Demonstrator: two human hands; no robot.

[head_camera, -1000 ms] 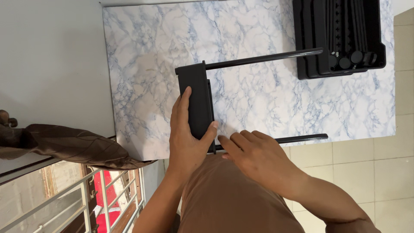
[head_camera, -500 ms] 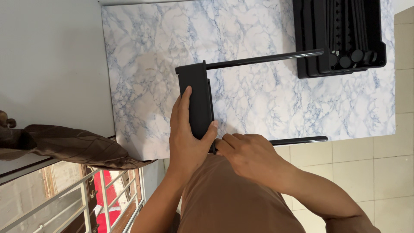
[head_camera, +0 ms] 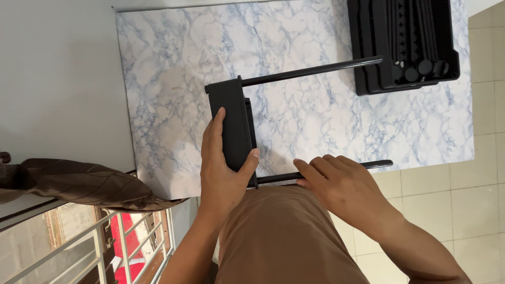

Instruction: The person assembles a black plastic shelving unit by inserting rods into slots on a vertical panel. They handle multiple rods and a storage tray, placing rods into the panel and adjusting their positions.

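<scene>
Black bracket (head_camera: pixel 235 129) with two rods, on marbled tabletop (head_camera: pixel 158 105).
Left hand (head_camera: pixel 221 168) fingers gripped the bracket; right hand (head_camera: pixel 342 186) fingers curled over the near rod (head_camera: pixel 376 164). Far rod (head_camera: pixel 310 72) was fitted; more parts stayed in the tray (head_camera: pixel 368 84) beyond.

A flat black rectangular bracket (head_camera: pixel 235 131) stands on edge on the marble-patterned sheet (head_camera: pixel 173 79). Two thin black rods run from its ends: the far rod (head_camera: pixel 315 71) reaches toward the black tray, the near rod (head_camera: pixel 336 171) lies along the sheet's near edge.
</scene>
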